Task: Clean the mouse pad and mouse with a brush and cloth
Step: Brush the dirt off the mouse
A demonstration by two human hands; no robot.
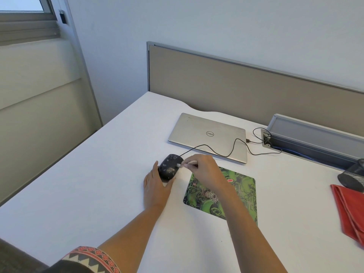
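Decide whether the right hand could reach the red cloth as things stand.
Probably yes. Only bare desk and the flat mouse pad lie between the right hand and the red cloth, though that hand pinches the brush, and a dark mesh object sits against the cloth's far end.

A single wide-angle camera, worn on the head, sits above the near edge of the table (94, 174) and looks forward and down. It faces the far edge, where a partition panel (236, 89) stands. The table's left edge runs diagonally through the view, and a window (23, 4) shows in the upper left corner. Both forearms enter from the bottom. The left hand (155, 189) and right hand (204, 170) meet at the mouse (169, 166) near the centre, at arm's reach.
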